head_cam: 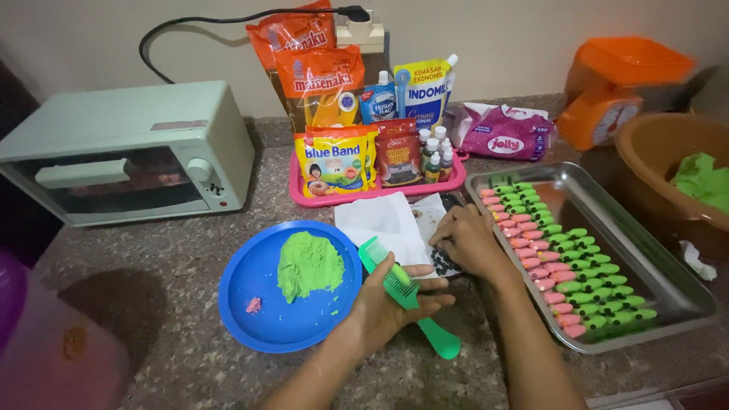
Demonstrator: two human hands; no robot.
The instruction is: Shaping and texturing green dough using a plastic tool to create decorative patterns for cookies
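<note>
Green comb | left hand fingers closed around it, teeth up | right hand at 1 o'clock, fingers curled, pinching small dark bits; grip unclear | keep comb level.

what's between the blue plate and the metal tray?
In the head view, between the blue plate and the metal tray: both hands. Left hand holds a green comb; right hand rests on white paper with small dark bits.
</note>
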